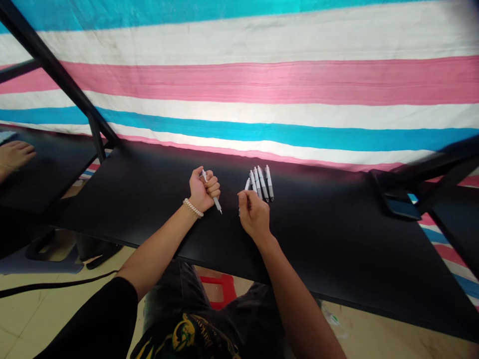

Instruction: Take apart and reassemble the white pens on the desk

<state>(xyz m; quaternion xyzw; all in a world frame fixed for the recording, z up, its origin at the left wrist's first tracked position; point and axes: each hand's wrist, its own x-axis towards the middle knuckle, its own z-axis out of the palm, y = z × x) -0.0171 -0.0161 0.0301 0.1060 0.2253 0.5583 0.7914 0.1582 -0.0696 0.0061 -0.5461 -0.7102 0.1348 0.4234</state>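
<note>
My left hand (205,190) is wrapped round a white and grey click pen (217,203), its tip pointing down and to the right above the black table (318,229). Fingers curled, my right hand (255,213) grips another white pen (247,183); one end of it shows above the thumb, while most of its length is hidden by the fist. Just beyond that hand, several white pens with grey grips (263,182) lie side by side on the tabletop, tips towards me. The lower parts of some are covered by my right hand.
A striped plastic sheet (262,85) hangs behind the table. Black metal frame bars rise at the left (63,75) and right (441,169). Another person's hand (17,154) rests over the neighbouring table at far left. A red stool (224,289) shows below.
</note>
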